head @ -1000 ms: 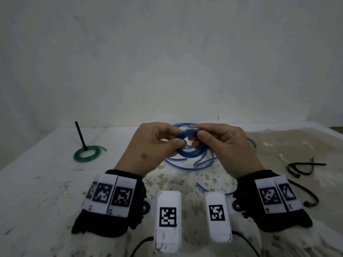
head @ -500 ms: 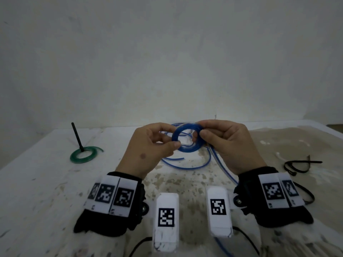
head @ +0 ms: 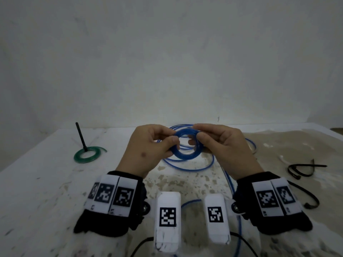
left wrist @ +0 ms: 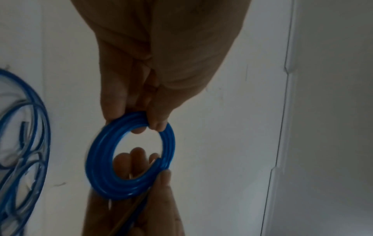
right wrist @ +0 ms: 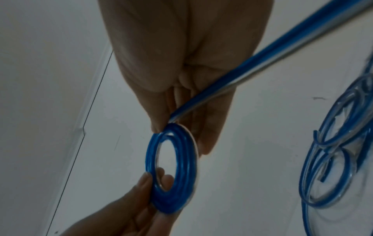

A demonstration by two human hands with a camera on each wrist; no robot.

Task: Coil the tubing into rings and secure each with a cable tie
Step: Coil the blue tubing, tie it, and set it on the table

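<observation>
A small ring of blue tubing [head: 186,144] [left wrist: 129,158] [right wrist: 173,169] is held above the table between both hands. My left hand [head: 157,143] pinches its left side with thumb and fingers. My right hand [head: 209,141] pinches the right side, and a loose length of tubing [right wrist: 252,63] runs from the ring past that palm. More loose blue tubing [head: 189,164] lies in wide loops on the table under the hands. Black cable ties [head: 304,170] lie at the right of the table.
A green tubing ring [head: 87,154] with a black cable tie [head: 80,136] sticking up from it lies at the left. The white, stained table [head: 46,182] ends at a plain wall behind. A curved black tie [head: 308,197] lies by my right wrist.
The blue ring has turned between my hands and grown a little with another wind. The loose tubing on the table has shifted; a strand now runs toward my right wrist.
</observation>
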